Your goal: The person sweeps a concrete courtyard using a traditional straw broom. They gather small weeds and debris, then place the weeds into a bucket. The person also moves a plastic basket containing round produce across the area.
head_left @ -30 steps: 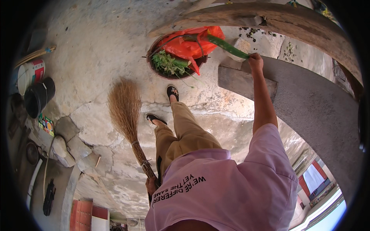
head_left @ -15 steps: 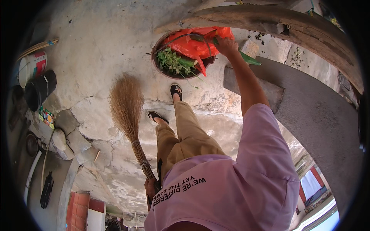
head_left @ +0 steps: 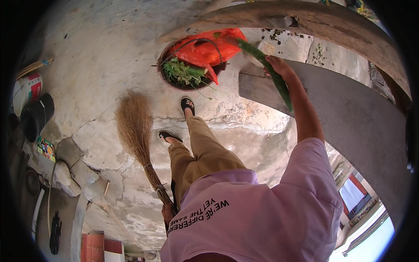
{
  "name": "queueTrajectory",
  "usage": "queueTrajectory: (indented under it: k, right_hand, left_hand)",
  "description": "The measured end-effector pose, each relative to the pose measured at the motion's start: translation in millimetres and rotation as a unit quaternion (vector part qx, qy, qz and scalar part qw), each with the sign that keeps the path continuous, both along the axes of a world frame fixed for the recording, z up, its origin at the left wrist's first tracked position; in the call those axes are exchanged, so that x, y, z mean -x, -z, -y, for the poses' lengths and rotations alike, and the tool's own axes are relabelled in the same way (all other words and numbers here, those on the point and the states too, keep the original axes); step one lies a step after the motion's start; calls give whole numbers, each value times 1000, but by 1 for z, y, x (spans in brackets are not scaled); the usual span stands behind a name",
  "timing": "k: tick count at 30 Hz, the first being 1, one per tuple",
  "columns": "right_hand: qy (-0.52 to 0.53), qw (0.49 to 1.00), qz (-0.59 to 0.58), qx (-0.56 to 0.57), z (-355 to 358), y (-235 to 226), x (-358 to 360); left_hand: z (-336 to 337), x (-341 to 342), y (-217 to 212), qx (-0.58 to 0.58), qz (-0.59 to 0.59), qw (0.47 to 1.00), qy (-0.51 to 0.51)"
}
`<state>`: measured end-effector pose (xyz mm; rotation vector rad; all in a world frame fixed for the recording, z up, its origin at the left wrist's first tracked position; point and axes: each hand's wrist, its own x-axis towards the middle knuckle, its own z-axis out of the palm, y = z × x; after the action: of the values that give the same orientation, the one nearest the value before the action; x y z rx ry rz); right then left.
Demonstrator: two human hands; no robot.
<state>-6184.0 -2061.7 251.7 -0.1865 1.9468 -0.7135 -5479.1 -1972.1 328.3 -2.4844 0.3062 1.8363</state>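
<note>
My left hand (head_left: 167, 213) is closed round the handle of a straw broom (head_left: 134, 126), whose bristles fan out over the floor to the left of my feet. Held out to the front right, my right hand (head_left: 279, 67) grips a long, slightly curved green cucumber (head_left: 282, 91). Its far end is near a red plastic bag (head_left: 205, 50), which lies in a brown bucket (head_left: 180, 87). Leafy green stems (head_left: 181, 72) and the end of another green vegetable (head_left: 197, 70) show beside the bag. The bucket's thin handle arches over them.
A grey concrete ledge (head_left: 345, 113) curves along the right, with a weathered wooden beam (head_left: 262, 17) across the far side. On the left stand a white-and-red bucket (head_left: 22, 96) and a black bucket (head_left: 37, 115), with stones (head_left: 63, 174) nearby. The concrete floor is cracked.
My right hand has drawn the cucumber away from the red bag, to the right and nearer me. My left hand keeps hold of the broom. The whole view has shifted slightly.
</note>
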Motion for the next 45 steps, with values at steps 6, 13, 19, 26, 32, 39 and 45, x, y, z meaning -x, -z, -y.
queueTrajectory:
  k: [6,13,19,26,32,39,45]
  right_hand:
    - [16,993,111,-45,1,-8,-4]
    - [28,994,90,-61,4,-3,-9]
    - [-179,955,-237,-18,7,-8,-32]
    - [-348,820,-453,-38,-12,-16,-72]
    - [-391,794,-466,-28,-7,-18,-73]
    - [-430,800,-410,-74,6,-9,-54]
    - [-414,835,-347,-104,15,1,-58]
  left_hand:
    - [20,21,-18,-13,3,999,31]
    - [14,12,-13,-4,-10,999,37]
    - [5,0,-6,-16,-5,999,29]
    - [-8,-24,12,-38,-16,999,8]
    - [2,-14,2,-50,-7,999,0]
    - [-16,-37,21,-46,-25,999,-14]
    - [-1,-12,2,7,-35,998,48]
